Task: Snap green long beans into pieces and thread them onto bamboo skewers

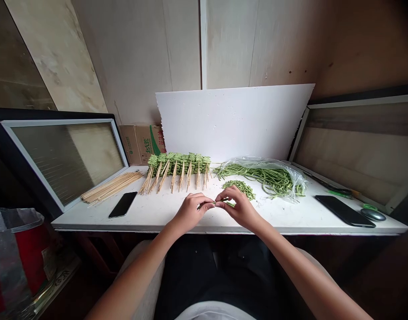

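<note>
Left hand [190,212] and right hand [240,209] are pinching a length of yardlong bean [228,204] between their fingertips, its long axis running sideways, parallel to the white table edge [290,230].

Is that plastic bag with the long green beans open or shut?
Open: the long green beans stick out of the left end of the clear plastic bag.
</note>
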`<state>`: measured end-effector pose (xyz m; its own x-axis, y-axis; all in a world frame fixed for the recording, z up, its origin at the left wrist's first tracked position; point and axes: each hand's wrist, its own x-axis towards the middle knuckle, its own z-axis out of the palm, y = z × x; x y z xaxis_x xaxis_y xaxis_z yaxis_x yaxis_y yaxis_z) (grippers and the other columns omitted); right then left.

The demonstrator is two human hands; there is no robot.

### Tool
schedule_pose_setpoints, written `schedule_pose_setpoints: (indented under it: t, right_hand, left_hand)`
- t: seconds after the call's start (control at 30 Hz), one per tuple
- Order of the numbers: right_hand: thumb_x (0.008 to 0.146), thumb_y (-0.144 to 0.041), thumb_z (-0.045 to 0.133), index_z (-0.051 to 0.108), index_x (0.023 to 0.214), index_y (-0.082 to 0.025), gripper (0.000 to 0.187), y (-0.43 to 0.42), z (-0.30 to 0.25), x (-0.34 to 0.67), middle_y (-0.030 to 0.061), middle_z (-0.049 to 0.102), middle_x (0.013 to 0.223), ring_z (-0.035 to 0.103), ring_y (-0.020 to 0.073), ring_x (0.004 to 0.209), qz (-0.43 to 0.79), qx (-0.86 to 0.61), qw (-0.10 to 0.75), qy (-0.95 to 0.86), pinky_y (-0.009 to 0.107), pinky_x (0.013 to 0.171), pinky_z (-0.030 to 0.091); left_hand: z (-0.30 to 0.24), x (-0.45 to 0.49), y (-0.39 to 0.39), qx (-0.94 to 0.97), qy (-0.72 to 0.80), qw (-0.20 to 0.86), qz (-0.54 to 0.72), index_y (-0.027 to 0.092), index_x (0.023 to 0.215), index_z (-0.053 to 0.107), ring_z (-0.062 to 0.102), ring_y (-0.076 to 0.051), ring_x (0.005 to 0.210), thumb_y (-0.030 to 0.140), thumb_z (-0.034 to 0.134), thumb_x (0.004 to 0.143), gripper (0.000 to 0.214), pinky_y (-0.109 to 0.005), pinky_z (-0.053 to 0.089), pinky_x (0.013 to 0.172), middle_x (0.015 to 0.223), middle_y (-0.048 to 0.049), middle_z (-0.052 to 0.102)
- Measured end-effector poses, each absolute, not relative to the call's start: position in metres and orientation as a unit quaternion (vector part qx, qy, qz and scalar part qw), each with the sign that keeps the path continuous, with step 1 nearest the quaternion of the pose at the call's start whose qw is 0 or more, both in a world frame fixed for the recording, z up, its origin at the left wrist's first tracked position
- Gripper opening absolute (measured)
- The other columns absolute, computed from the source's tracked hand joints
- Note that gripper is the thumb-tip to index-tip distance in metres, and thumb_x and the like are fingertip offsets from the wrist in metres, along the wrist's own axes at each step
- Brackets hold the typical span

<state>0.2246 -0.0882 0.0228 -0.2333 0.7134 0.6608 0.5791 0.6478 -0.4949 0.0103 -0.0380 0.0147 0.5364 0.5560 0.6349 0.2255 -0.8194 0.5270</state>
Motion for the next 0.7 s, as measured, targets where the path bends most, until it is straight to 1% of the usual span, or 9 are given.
schedule_pose_setpoints:
  t: [0.03, 0.07, 0.17, 0.23, 0.3, 0.43, 0.53, 0.63, 0.7]
  right_hand:
    - [0.097, -0.027, 0.068, 0.072, 0.094, -0.026, 0.005, -0.089, 0.023, 0.223, 0.0061, 0.070, 0.087, 0.056, 0.0253, 0.090, 0.067, -0.408, 0.456, -0.788, 0.038, 0.078, 0.047]
    - [0.097, -0.019, 0.065, 0.070, 0.093, -0.025, 0.009, -0.089, 0.023, 0.222, 0.0057, 0.070, 0.087, 0.055, 0.0250, 0.090, 0.063, -0.403, 0.452, -0.793, 0.038, 0.079, 0.046]
    - [0.093, 0.000, 0.053, 0.066, 0.089, -0.024, 0.027, -0.091, 0.023, 0.217, 0.0042, 0.068, 0.084, 0.053, 0.0240, 0.090, 0.069, -0.384, 0.455, -0.801, 0.037, 0.081, 0.045]
    - [0.091, 0.004, 0.050, 0.065, 0.087, -0.024, 0.031, -0.093, 0.024, 0.215, 0.0036, 0.067, 0.083, 0.052, 0.0236, 0.091, 0.082, -0.369, 0.462, -0.802, 0.037, 0.083, 0.044]
    - [0.091, 0.001, 0.053, 0.066, 0.086, -0.024, 0.029, -0.094, 0.024, 0.213, 0.0033, 0.067, 0.082, 0.052, 0.0237, 0.092, 0.097, -0.358, 0.471, -0.800, 0.038, 0.084, 0.044]
    - [0.094, -0.008, 0.060, 0.067, 0.085, -0.023, 0.019, -0.092, 0.020, 0.213, 0.0035, 0.065, 0.081, 0.052, 0.0240, 0.092, 0.141, -0.349, 0.494, -0.783, 0.038, 0.084, 0.043]
    - [0.095, -0.013, 0.063, 0.067, 0.083, -0.023, 0.016, -0.090, 0.017, 0.213, 0.0038, 0.064, 0.080, 0.053, 0.0242, 0.091, 0.159, -0.344, 0.505, -0.775, 0.039, 0.085, 0.043]
    - [0.097, -0.017, 0.062, 0.067, 0.084, -0.023, 0.016, -0.090, 0.017, 0.213, 0.0042, 0.064, 0.080, 0.053, 0.0247, 0.091, 0.144, -0.344, 0.503, -0.780, 0.039, 0.084, 0.044]
    - [0.099, -0.018, 0.060, 0.067, 0.086, -0.024, 0.016, -0.091, 0.020, 0.215, 0.0047, 0.065, 0.082, 0.053, 0.0250, 0.092, 0.111, -0.354, 0.493, -0.787, 0.040, 0.084, 0.044]
  left_hand:
    - [0.015, 0.011, -0.039, 0.857, 0.226, 0.189, 0.423, 0.021, 0.096, 0.080, 0.068, -0.019, 0.080, 0.029, 0.070, 0.097, 0.012, -0.031, 0.049, 0.080, 0.087, -0.0044, 0.076]
    - [0.014, 0.012, -0.039, 0.859, 0.223, 0.187, 0.421, 0.021, 0.093, 0.079, 0.066, -0.018, 0.078, 0.027, 0.069, 0.097, 0.012, -0.030, 0.048, 0.078, 0.085, -0.0039, 0.075]
    - [0.012, 0.014, -0.042, 0.865, 0.211, 0.196, 0.412, 0.019, 0.084, 0.074, 0.063, -0.017, 0.076, 0.014, 0.063, 0.097, 0.018, -0.029, 0.046, 0.077, 0.079, -0.0027, 0.071]
    - [0.013, 0.016, -0.044, 0.865, 0.203, 0.211, 0.408, 0.018, 0.078, 0.069, 0.062, -0.015, 0.074, 0.005, 0.057, 0.093, 0.023, -0.028, 0.045, 0.077, 0.076, -0.0013, 0.069]
    - [0.015, 0.016, -0.047, 0.861, 0.194, 0.243, 0.403, 0.017, 0.072, 0.064, 0.059, -0.014, 0.071, 0.000, 0.053, 0.089, 0.026, -0.027, 0.043, 0.075, 0.071, 0.0002, 0.065]
    - [0.020, 0.017, -0.052, 0.845, 0.186, 0.326, 0.381, 0.017, 0.063, 0.052, 0.051, -0.012, 0.062, 0.006, 0.049, 0.091, 0.030, -0.024, 0.040, 0.065, 0.062, 0.0020, 0.056]
    - [0.017, 0.019, -0.053, 0.826, 0.195, 0.379, 0.368, 0.018, 0.062, 0.047, 0.047, -0.011, 0.059, 0.012, 0.046, 0.094, 0.033, -0.025, 0.039, 0.064, 0.059, 0.0025, 0.052]
    - [0.011, 0.022, -0.051, 0.812, 0.188, 0.423, 0.355, 0.018, 0.063, 0.047, 0.048, -0.012, 0.059, 0.019, 0.045, 0.099, 0.036, -0.026, 0.041, 0.065, 0.058, 0.0021, 0.052]
    - [0.009, 0.023, -0.049, 0.808, 0.197, 0.427, 0.355, 0.018, 0.066, 0.052, 0.050, -0.013, 0.058, 0.027, 0.045, 0.103, 0.039, -0.026, 0.042, 0.065, 0.058, 0.0018, 0.053]
